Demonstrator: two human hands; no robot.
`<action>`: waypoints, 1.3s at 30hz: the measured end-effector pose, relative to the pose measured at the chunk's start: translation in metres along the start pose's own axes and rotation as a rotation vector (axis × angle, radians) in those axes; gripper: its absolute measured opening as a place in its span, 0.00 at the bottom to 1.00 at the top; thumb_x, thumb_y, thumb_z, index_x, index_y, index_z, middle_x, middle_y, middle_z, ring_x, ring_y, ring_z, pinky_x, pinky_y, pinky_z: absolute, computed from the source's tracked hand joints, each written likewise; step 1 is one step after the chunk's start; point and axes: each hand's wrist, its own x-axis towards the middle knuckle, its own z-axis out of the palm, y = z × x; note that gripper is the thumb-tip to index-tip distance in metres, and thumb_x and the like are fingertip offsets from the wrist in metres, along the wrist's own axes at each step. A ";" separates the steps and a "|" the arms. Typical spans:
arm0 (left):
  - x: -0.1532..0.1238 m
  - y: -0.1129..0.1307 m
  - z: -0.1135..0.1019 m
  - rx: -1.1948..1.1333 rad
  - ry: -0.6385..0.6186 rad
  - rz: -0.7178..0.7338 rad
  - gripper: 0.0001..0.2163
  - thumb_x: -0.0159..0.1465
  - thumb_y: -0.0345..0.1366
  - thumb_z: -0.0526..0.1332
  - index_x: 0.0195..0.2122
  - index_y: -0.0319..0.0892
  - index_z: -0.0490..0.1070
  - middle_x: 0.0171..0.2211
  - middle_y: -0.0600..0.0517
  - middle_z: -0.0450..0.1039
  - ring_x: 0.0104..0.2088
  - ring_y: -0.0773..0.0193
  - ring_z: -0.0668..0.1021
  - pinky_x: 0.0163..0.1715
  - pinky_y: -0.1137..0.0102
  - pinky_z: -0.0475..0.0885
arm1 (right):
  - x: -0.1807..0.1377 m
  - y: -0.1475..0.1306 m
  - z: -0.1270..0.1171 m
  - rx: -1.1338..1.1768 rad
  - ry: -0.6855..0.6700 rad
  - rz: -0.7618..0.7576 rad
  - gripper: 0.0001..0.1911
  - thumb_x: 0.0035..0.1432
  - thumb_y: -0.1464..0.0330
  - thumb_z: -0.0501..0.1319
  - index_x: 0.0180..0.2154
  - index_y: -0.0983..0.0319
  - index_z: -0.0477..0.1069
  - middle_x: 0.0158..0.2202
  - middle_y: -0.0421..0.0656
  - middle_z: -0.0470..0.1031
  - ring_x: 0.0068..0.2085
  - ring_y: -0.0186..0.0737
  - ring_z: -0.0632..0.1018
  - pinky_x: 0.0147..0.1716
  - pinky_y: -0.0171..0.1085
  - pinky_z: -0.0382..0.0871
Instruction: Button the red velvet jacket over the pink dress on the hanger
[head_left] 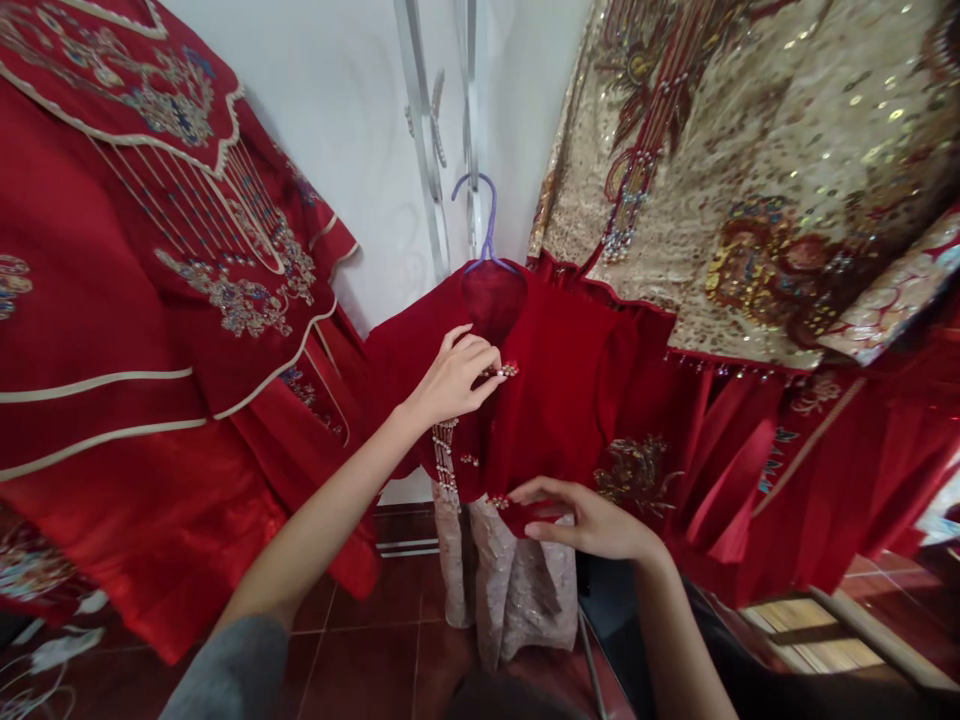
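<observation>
A small red velvet jacket (562,390) hangs on a purple hanger (486,222) against the white wall. My left hand (457,378) pinches a beaded fastening (504,371) on the jacket's front, fingers closed on it. Lower down, my right hand (585,520) grips the jacket's bottom hem, fingers curled round the red cloth. A string of beads (445,460) dangles below my left hand. A pale sequinned skirt (510,585) hangs under the jacket.
A large red embroidered robe (150,330) fills the left side. A gold sequinned garment (757,170) with red lining hangs at the upper right. Metal rails (427,140) run up the white wall. Dark red floor tiles (375,660) lie below.
</observation>
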 end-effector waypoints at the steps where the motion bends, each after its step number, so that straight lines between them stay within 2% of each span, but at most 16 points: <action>1: 0.000 -0.002 0.000 0.017 0.001 0.023 0.06 0.67 0.36 0.55 0.36 0.43 0.69 0.32 0.54 0.73 0.39 0.64 0.74 0.62 0.53 0.56 | -0.001 -0.002 -0.002 -0.012 0.017 -0.006 0.20 0.57 0.60 0.65 0.50 0.58 0.70 0.52 0.44 0.73 0.53 0.40 0.74 0.56 0.43 0.67; 5: -0.002 -0.007 0.005 0.177 0.042 0.090 0.11 0.68 0.31 0.49 0.38 0.43 0.71 0.30 0.56 0.73 0.33 0.66 0.75 0.65 0.52 0.53 | 0.008 -0.013 -0.008 -0.055 0.101 -0.011 0.17 0.59 0.58 0.63 0.47 0.60 0.71 0.46 0.45 0.76 0.47 0.40 0.77 0.50 0.44 0.71; 7: -0.003 -0.006 0.006 0.237 0.063 0.071 0.12 0.68 0.30 0.48 0.41 0.43 0.71 0.29 0.56 0.73 0.30 0.66 0.75 0.65 0.53 0.53 | 0.021 -0.026 -0.012 -0.081 0.224 -0.031 0.16 0.59 0.58 0.62 0.45 0.60 0.71 0.44 0.45 0.76 0.45 0.41 0.78 0.46 0.44 0.73; 11: -0.002 0.003 0.003 0.307 0.127 -0.147 0.12 0.68 0.32 0.49 0.48 0.38 0.67 0.31 0.51 0.75 0.31 0.63 0.76 0.64 0.51 0.52 | 0.058 -0.061 -0.019 0.015 0.545 -0.253 0.17 0.61 0.56 0.59 0.46 0.59 0.68 0.50 0.47 0.72 0.48 0.41 0.77 0.46 0.43 0.74; 14: -0.004 0.011 0.001 0.365 0.140 -0.357 0.16 0.65 0.31 0.51 0.54 0.34 0.63 0.43 0.40 0.75 0.44 0.53 0.76 0.60 0.49 0.54 | 0.085 -0.081 -0.020 -0.060 0.552 -0.362 0.24 0.60 0.53 0.58 0.55 0.56 0.62 0.59 0.47 0.66 0.59 0.45 0.70 0.56 0.46 0.68; 16: -0.007 0.012 -0.002 0.406 0.134 -0.506 0.20 0.63 0.31 0.52 0.55 0.32 0.61 0.49 0.35 0.71 0.49 0.47 0.73 0.56 0.48 0.57 | 0.094 -0.088 -0.020 -0.255 0.584 -0.294 0.33 0.58 0.51 0.59 0.60 0.58 0.58 0.64 0.50 0.59 0.66 0.51 0.58 0.61 0.51 0.59; 19: -0.018 0.003 -0.014 0.481 0.053 -0.678 0.17 0.61 0.35 0.55 0.49 0.32 0.67 0.45 0.34 0.73 0.48 0.41 0.72 0.54 0.44 0.56 | 0.089 -0.094 -0.026 -0.564 0.756 -0.053 0.45 0.56 0.51 0.60 0.65 0.71 0.50 0.66 0.63 0.52 0.68 0.64 0.47 0.63 0.61 0.49; 21: -0.025 -0.010 -0.028 0.529 -0.015 -0.726 0.12 0.60 0.36 0.55 0.42 0.34 0.71 0.39 0.37 0.75 0.46 0.40 0.73 0.55 0.41 0.52 | 0.081 -0.099 -0.038 -0.708 0.854 0.069 0.48 0.56 0.52 0.59 0.65 0.77 0.46 0.64 0.70 0.51 0.67 0.69 0.48 0.61 0.63 0.49; 23: -0.029 -0.026 -0.046 0.560 -0.010 -0.758 0.10 0.61 0.36 0.54 0.38 0.38 0.72 0.34 0.40 0.76 0.43 0.43 0.75 0.57 0.39 0.46 | 0.076 -0.107 -0.058 -0.804 0.889 0.154 0.48 0.56 0.52 0.59 0.64 0.79 0.48 0.62 0.73 0.53 0.66 0.71 0.53 0.58 0.63 0.54; 27: -0.023 -0.056 -0.079 0.552 0.168 -0.804 0.12 0.63 0.35 0.53 0.43 0.41 0.73 0.32 0.46 0.76 0.42 0.48 0.77 0.60 0.40 0.36 | 0.088 -0.126 -0.111 -0.916 0.898 0.347 0.45 0.54 0.52 0.62 0.58 0.83 0.58 0.57 0.76 0.60 0.61 0.73 0.61 0.57 0.59 0.58; 30: -0.011 -0.075 -0.092 0.524 0.195 -0.729 0.13 0.63 0.34 0.53 0.45 0.45 0.73 0.34 0.49 0.77 0.43 0.51 0.77 0.62 0.44 0.36 | 0.104 -0.132 -0.150 -1.013 0.948 0.299 0.50 0.50 0.46 0.63 0.57 0.83 0.59 0.58 0.75 0.61 0.61 0.73 0.62 0.56 0.58 0.59; 32: -0.006 -0.089 -0.095 0.462 0.160 -0.700 0.12 0.63 0.36 0.54 0.45 0.45 0.73 0.35 0.49 0.78 0.42 0.51 0.77 0.62 0.46 0.43 | 0.110 -0.134 -0.172 -1.043 0.892 0.220 0.48 0.49 0.42 0.60 0.56 0.76 0.64 0.55 0.68 0.66 0.58 0.67 0.67 0.53 0.55 0.63; 34: -0.008 -0.106 -0.098 0.329 0.081 -0.704 0.13 0.62 0.41 0.57 0.43 0.43 0.75 0.35 0.47 0.78 0.41 0.51 0.77 0.57 0.50 0.57 | 0.108 -0.135 -0.188 -1.035 0.656 0.259 0.40 0.51 0.39 0.56 0.48 0.67 0.72 0.47 0.57 0.75 0.49 0.59 0.75 0.47 0.50 0.69; 36: -0.015 -0.123 -0.102 0.140 -0.044 -0.694 0.16 0.58 0.47 0.60 0.40 0.42 0.77 0.36 0.47 0.78 0.38 0.53 0.77 0.47 0.59 0.67 | 0.102 -0.136 -0.197 -1.027 0.380 0.356 0.35 0.52 0.37 0.52 0.36 0.61 0.76 0.36 0.49 0.78 0.40 0.51 0.78 0.40 0.44 0.70; 37: -0.021 -0.130 -0.103 0.048 -0.108 -0.678 0.18 0.56 0.50 0.61 0.40 0.41 0.77 0.36 0.48 0.79 0.37 0.55 0.77 0.43 0.63 0.68 | 0.098 -0.136 -0.199 -1.038 0.289 0.377 0.34 0.52 0.37 0.52 0.32 0.60 0.76 0.31 0.47 0.77 0.36 0.48 0.78 0.37 0.42 0.70; 39: -0.031 -0.141 -0.106 -0.066 -0.203 -0.671 0.21 0.55 0.53 0.61 0.39 0.41 0.78 0.34 0.49 0.79 0.35 0.58 0.77 0.39 0.68 0.69 | 0.091 -0.136 -0.199 -1.083 0.252 0.318 0.31 0.54 0.39 0.52 0.28 0.59 0.74 0.27 0.43 0.76 0.32 0.43 0.76 0.33 0.39 0.68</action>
